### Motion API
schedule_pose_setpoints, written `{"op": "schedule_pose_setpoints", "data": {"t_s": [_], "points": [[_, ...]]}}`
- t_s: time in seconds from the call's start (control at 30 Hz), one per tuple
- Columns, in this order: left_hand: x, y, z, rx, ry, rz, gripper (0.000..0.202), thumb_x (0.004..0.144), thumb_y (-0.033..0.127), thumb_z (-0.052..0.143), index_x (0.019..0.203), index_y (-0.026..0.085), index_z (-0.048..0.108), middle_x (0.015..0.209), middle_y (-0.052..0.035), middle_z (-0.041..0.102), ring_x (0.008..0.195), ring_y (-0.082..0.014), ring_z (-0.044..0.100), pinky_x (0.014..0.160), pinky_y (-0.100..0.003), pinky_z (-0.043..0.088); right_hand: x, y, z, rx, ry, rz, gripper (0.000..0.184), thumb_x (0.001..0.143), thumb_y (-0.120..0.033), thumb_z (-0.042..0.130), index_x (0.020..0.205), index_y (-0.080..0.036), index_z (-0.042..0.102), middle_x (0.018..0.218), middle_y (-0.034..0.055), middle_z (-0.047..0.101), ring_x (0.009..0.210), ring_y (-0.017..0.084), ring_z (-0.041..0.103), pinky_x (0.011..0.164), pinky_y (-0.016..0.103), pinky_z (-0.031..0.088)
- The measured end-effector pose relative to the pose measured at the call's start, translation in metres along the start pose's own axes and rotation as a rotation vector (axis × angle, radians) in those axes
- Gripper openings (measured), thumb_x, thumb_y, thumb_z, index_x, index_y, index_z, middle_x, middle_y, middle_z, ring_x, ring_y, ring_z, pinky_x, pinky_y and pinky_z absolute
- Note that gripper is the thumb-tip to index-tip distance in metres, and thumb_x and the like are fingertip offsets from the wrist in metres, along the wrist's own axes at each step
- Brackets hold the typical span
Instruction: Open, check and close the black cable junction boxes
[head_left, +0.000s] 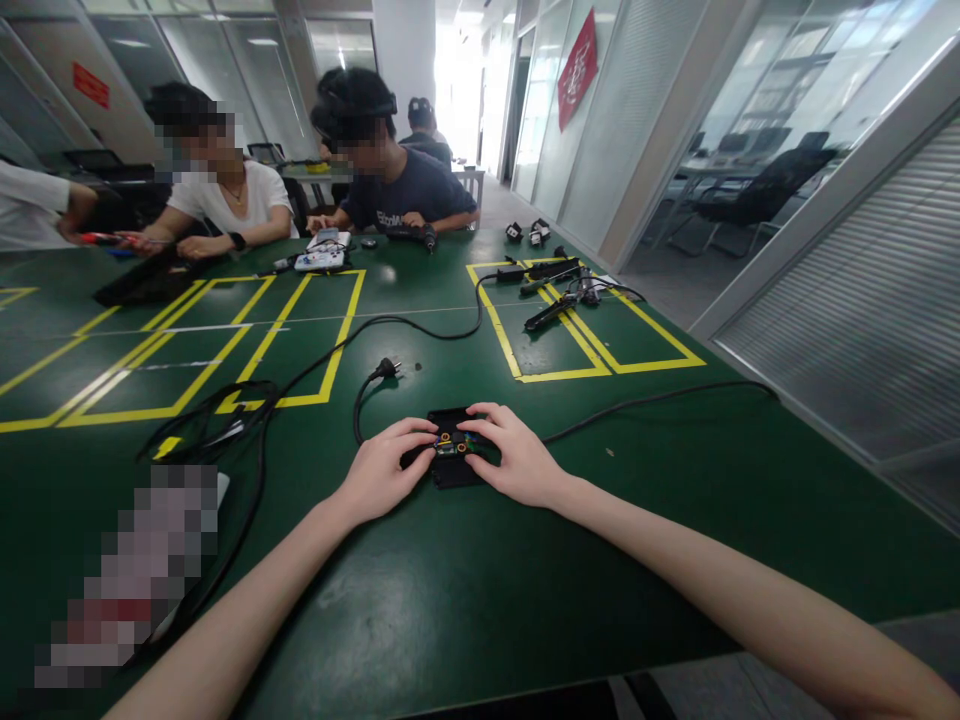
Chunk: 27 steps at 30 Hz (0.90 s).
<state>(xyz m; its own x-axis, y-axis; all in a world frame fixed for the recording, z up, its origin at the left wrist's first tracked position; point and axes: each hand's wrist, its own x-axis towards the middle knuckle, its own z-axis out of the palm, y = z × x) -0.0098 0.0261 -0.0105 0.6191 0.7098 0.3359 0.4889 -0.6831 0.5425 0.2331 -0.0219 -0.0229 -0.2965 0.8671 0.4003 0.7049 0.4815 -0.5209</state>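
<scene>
In the head view, a small circuit board (452, 447) with two ring-shaped components lies over an open black plastic case (455, 480) on the green table. The thumb and fingers of my left hand (386, 468) close on the board's left side. From the right, my right hand (521, 458) grips the other side, thumb below and fingers above. Fingertips hide both ends of the board. Just beyond my left hand, a black power plug (386, 369) rests with its prongs pointing right.
Black cable (405, 320) winds across the green table (360, 610). A pixelated object (135, 570) lies at the near left. Tools (551, 312) lie inside yellow tape outlines at the back right. Two people (232, 200) work across the table, with a power drill (416, 235) near one.
</scene>
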Motion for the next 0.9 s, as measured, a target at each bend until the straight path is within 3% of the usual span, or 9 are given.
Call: {"op": "schedule_pose_setpoints", "data": {"t_s": [0.2,0.33,0.5,0.73,0.9], "points": [[-0.002,0.002,0.0,-0.028,0.052,0.011,0.024,0.1,0.03,0.056,0.105,0.021,0.078,0.121,-0.0084,0.071,0.109,-0.0235,0.071,0.093,-0.036,0.059,0.0,-0.002,-0.008,0.083,-0.001,-0.037,0.037,0.09,-0.024,0.069,0.126,-0.021,0.061,0.136,0.0132,0.057,0.121,0.028,0.06,0.102,0.045,0.053],[-0.001,0.004,-0.001,-0.066,0.097,-0.008,0.019,0.098,0.027,0.06,0.101,0.02,0.077,0.107,-0.0074,0.069,0.096,-0.0207,0.07,0.086,-0.033,0.059,-0.001,0.006,-0.021,0.045,-0.032,0.005,0.02,0.09,-0.02,0.064,0.11,-0.022,0.06,0.118,0.0088,0.06,0.095,0.021,0.063,0.083,0.035,0.055],[0.002,0.002,-0.002,-0.079,0.09,-0.044,0.017,0.098,0.027,0.061,0.098,0.018,0.076,0.094,-0.0056,0.071,0.085,-0.0191,0.068,0.081,-0.032,0.057,-0.001,0.021,-0.029,-0.067,-0.049,-0.043,0.008,0.089,-0.017,0.064,0.09,-0.021,0.058,0.102,0.0072,0.061,0.096,0.023,0.061,0.084,0.037,0.052],[0.0,-0.001,-0.006,-0.005,0.067,-0.055,0.019,0.097,0.028,0.06,0.1,0.019,0.076,0.092,-0.0058,0.072,0.085,-0.0205,0.067,0.076,-0.031,0.055,0.002,0.024,-0.03,-0.122,-0.079,-0.078,0.007,0.096,-0.017,0.057,0.091,-0.021,0.057,0.091,0.0062,0.063,0.087,0.022,0.059,0.076,0.034,0.048],[0.001,-0.005,-0.015,0.005,0.001,-0.072,0.023,0.098,0.034,0.058,0.095,0.019,0.076,0.083,-0.0034,0.069,0.073,-0.0174,0.065,0.067,-0.028,0.051,0.004,0.034,-0.04,-0.134,-0.158,-0.082,0.008,0.102,-0.023,0.054,0.1,-0.021,0.061,0.094,0.0066,0.07,0.082,0.02,0.063,0.072,0.031,0.047]]}}
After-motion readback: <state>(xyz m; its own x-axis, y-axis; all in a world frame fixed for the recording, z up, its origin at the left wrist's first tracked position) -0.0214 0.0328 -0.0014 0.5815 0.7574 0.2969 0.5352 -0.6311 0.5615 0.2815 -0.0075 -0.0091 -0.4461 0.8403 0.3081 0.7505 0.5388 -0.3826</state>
